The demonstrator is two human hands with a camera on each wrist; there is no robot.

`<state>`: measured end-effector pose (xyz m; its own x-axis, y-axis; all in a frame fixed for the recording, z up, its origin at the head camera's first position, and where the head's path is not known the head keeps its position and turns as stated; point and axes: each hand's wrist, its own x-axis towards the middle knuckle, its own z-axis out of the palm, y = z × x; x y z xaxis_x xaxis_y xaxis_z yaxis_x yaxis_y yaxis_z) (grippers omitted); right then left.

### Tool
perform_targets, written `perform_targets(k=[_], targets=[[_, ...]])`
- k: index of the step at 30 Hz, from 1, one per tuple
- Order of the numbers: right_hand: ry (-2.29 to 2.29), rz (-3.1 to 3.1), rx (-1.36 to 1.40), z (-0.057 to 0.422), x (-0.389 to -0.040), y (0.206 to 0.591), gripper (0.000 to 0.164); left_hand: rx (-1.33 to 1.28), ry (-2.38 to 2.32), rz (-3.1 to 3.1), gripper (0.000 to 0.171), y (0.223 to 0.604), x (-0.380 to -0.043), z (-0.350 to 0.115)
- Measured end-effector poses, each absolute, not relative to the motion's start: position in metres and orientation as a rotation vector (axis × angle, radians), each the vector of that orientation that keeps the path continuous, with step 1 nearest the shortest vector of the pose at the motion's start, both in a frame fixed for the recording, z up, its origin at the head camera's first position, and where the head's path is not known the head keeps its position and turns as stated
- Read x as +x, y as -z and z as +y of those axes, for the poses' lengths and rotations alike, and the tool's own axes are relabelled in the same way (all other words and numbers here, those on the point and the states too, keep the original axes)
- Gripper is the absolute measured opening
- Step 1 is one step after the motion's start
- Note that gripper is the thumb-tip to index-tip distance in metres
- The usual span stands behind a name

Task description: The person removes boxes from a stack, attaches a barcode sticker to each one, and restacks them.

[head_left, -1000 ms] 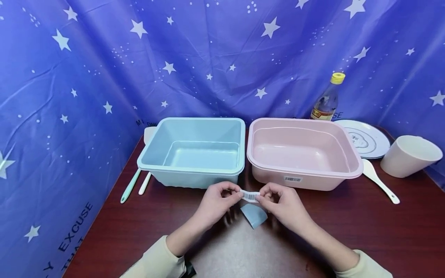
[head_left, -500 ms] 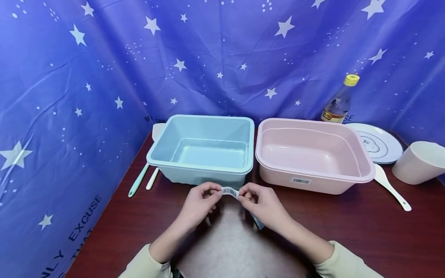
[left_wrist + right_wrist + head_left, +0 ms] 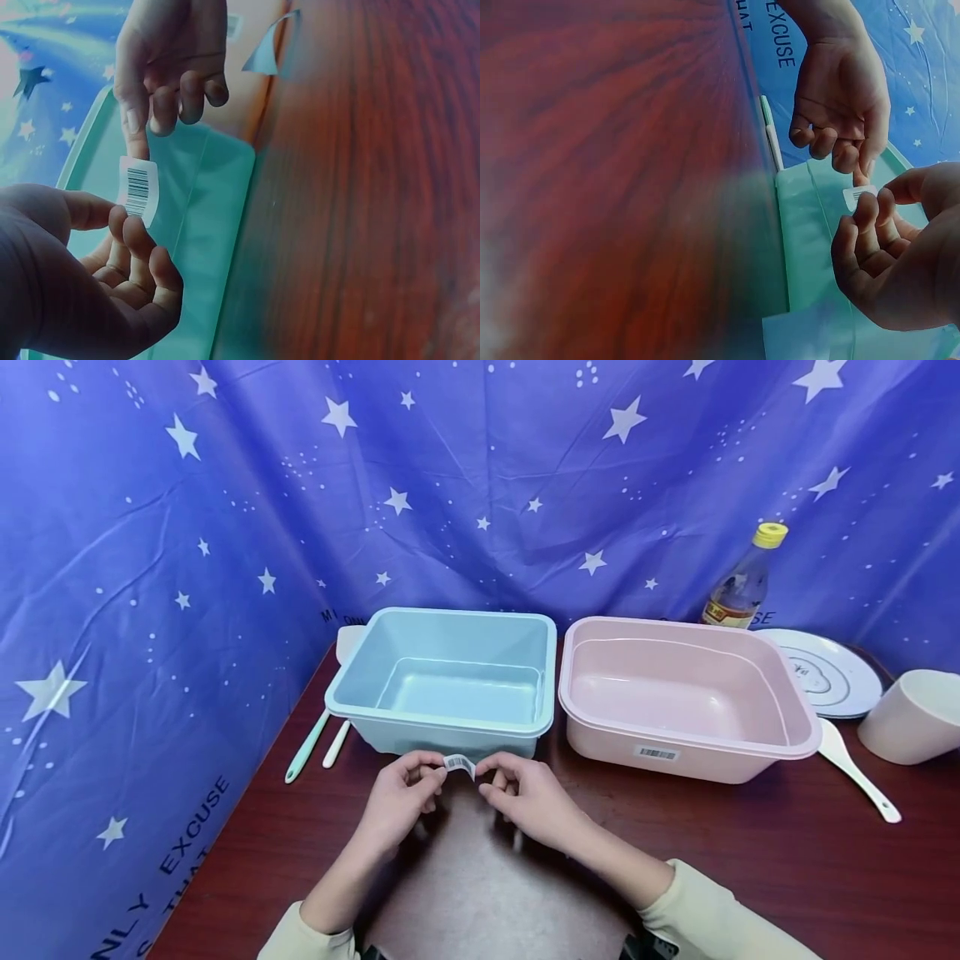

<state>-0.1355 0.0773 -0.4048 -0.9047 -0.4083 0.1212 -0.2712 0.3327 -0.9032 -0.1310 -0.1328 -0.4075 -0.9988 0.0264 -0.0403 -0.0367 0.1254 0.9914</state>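
My left hand (image 3: 399, 795) pinches one end of a small white barcode sticker (image 3: 459, 765) in front of the blue tub (image 3: 442, 731). My right hand (image 3: 531, 800) is at the other end, its index fingertip right at the sticker's edge and the other fingers curled. Between the two hands the sticker bows upward. In the left wrist view the barcode (image 3: 139, 191) faces the camera. A grey-blue scrap of film or paper (image 3: 274, 49) shows near the right hand in that view; it is hidden in the head view.
A pink tub (image 3: 675, 760) with its own barcode label stands to the right. Beyond it are a yellow-capped bottle (image 3: 738, 589), a plate (image 3: 832, 672), a white spoon (image 3: 855, 772) and a cup (image 3: 911, 714). A green handle (image 3: 307, 747) and a white handle (image 3: 337, 745) lie left.
Both hands have moved left with the sticker, from the gap between the tubs to before the blue tub. The sticker bends more, and the scrap drops out of the head view. The head view shifts slightly.
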Motion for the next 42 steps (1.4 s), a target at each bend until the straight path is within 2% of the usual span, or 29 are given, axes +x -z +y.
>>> perform_targets(k=[23, 35, 42], targets=[[1.616, 2.414, -0.708, 0.054, -0.145, 0.408, 0.036, -0.052, -2.081, 2.453, 0.018, 0.408, -0.134, -0.145], [1.591, 2.463, -0.654, 0.054, -0.147, 0.407, 0.039, -0.079, -2.064, 2.469, 0.025, 0.407, -0.134, -0.146], [1.511, 2.616, -0.646, 0.056, -0.144, 0.401, 0.037, -0.04, -1.938, 2.66, 0.023, 0.406, -0.133, -0.147]])
